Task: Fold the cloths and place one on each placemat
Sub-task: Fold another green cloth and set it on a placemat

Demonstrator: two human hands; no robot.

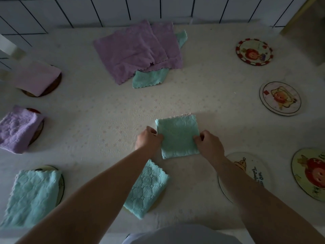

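The folded mint-green fleecy square cloth [178, 136] lies flat on the counter [105, 120], straight ahead of the person and between the two hands; the left hand [148, 139] pinches its left edge and the right hand [209, 142] pinches its right edge, each grip narrow and closed on the fabric; a thin pink fringe shows along its far edge. The relation that matters: the nearest bare round cartoon-printed placemat [253, 170] sits just to the right of the right hand and a little nearer the body, so the cloth probably has to travel right and back, and the right hand is the nearer one; the cloth is close to square, with no clear long axis.

Three more bare printed round placemats [254, 51] [280, 98] [309, 175] line the right side; on the left and near the left forearm, placemats already carry folded cloths, pink [35, 78], lilac [17, 128] and two mint [33, 196] [146, 189]; a loose heap of lilac and mint cloths [139, 50] waits at the far side. The counter wears a pale cover with small flowers; the wall [109, 7] behind is white tile with dark grout; the light is dim.
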